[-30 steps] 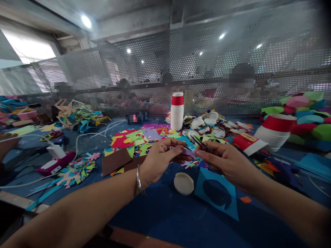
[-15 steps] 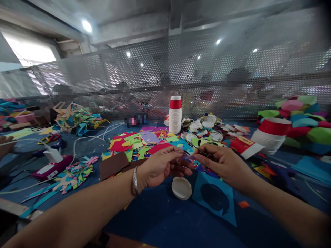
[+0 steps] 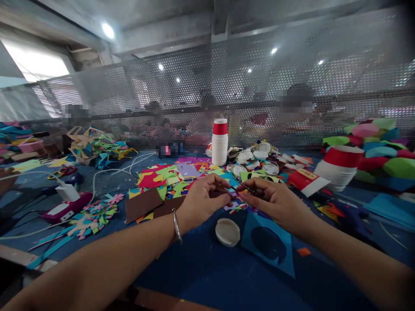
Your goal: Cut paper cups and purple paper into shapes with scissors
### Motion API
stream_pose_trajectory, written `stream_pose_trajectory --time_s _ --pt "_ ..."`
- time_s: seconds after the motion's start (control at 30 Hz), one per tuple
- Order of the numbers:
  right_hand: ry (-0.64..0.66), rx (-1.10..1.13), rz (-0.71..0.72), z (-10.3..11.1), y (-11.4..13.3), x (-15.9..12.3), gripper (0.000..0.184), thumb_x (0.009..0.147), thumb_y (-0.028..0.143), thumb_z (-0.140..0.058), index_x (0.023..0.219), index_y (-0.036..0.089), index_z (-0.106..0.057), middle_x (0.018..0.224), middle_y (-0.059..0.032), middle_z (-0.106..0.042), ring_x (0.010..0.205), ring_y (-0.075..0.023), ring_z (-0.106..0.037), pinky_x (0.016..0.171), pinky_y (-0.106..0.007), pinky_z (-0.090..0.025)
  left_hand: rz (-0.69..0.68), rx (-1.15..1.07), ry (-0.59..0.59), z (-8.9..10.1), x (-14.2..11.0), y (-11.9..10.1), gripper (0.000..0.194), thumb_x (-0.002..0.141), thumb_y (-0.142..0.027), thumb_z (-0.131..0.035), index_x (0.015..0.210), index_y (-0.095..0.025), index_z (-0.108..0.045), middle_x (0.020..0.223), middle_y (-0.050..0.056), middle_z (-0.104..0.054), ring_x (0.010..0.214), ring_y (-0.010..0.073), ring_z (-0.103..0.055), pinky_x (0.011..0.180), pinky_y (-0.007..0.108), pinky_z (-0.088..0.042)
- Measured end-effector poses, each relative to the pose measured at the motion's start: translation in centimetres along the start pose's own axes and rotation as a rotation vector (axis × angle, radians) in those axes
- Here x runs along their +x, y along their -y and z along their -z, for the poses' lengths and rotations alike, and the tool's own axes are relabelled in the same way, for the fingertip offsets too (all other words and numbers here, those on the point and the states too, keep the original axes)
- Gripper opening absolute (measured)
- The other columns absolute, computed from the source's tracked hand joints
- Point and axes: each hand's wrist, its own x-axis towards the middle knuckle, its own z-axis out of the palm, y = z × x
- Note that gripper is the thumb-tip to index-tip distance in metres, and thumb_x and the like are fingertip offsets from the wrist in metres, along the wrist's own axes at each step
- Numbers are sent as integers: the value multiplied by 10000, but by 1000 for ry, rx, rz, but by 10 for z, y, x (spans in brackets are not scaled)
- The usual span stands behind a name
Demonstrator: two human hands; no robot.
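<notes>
Above the middle of the table, my left hand (image 3: 205,201), with a silver bangle at the wrist, is closed in a pinch on a small piece of purple paper (image 3: 218,195), mostly covered by the fingers. My right hand (image 3: 275,201) is closed around small dark scissors (image 3: 244,187); their thin blades point left toward my left fingertips, and the handles are largely hidden. Just below the hands lie a white round lid (image 3: 227,232) and a blue sheet (image 3: 290,259) with a round hole cut in it. Colourful paper scraps (image 3: 238,205) lie under the fingertips.
Stacked paper cups (image 3: 219,149) stand behind, beside a heap of lids (image 3: 259,157). Another cup stack (image 3: 339,168) leans at right near a blue glue gun (image 3: 352,214). Brown cards (image 3: 142,205), paper flowers and a purple power strip (image 3: 66,209) with cables lie left.
My left hand has turned, and its spread fingers have curled into a pinch. My right hand stays nearly in place with the scissors.
</notes>
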Motion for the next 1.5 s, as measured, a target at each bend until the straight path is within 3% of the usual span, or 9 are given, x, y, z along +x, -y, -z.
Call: stream_pose_trajectory --time_s 0.23,0.4,0.53,0.63,0.73,0.93,1.2,1.37,1.5 --pt "4 7 -28 -1 -3 -1 266 820 476 -694 890 223 -649 760 -5 -614 679 -148 -527 578 -252 -386 -85 109 -15 -4 -6 -6 300 776 -273 -714 1013 -191 -549 880 39 -645 797 152 -628 689 272 -488" --pt "-5 25 -43 -1 0 -2 293 821 502 -683 810 216 -624 675 18 -528 576 -112 -418 496 -248 -295 -95 98 -82 -6 -5 -7 292 763 -218 -725 956 -200 -508 794 -8 -602 723 113 -587 646 240 -449" --pt "9 12 -44 -2 5 -4 287 861 488 -641 814 206 -617 688 16 -528 575 -103 -404 505 -254 -289 14 -73 -69 -9 -8 -9 399 727 -232 -776 980 -204 -469 771 -18 -617 682 111 -594 623 237 -445" --pt "-9 23 -25 -3 6 -5 267 882 464 -626 819 207 -597 698 21 -512 582 -100 -401 525 -257 -302 127 -269 -131 -11 -11 -11 508 672 -215 -824 1021 -202 -455 757 -16 -639 678 113 -609 634 234 -451" --pt "-25 33 4 -4 5 -6 267 889 458 -620 819 203 -586 716 16 -505 621 -111 -416 562 -262 -328 196 -430 -212 -13 -13 -13 507 654 -157 -825 1008 -195 -463 770 8 -666 712 122 -632 644 225 -447" --pt "-34 0 -4 -7 3 -6 282 900 467 -600 825 196 -576 727 9 -523 647 -119 -437 586 -267 -350 275 -640 -189 -19 -14 -13 502 601 -45 -818 971 -184 -507 813 19 -675 747 121 -635 713 239 -467" --pt "-18 47 -9 -11 6 -7 287 876 472 -630 849 189 -591 695 27 -494 617 -110 -416 535 -244 -323 130 -566 -171 -24 -15 -16 289 746 -85 -705 950 -162 -516 885 24 -643 797 117 -605 707 247 -467" --pt "-9 25 13 -11 11 -8 287 864 482 -638 830 199 -603 757 8 -537 666 -125 -461 575 -248 -364 35 -534 -219 -24 -15 -19 361 774 -69 -652 1065 -187 -473 809 -15 -603 763 123 -609 730 280 -490" --pt "-4 -47 31 -8 11 -8 306 886 516 -598 853 213 -627 721 17 -529 643 -123 -454 560 -250 -347 -16 -442 -241 -22 -14 -17 437 772 -86 -679 1136 -195 -464 866 0 -631 763 119 -610 719 264 -487"
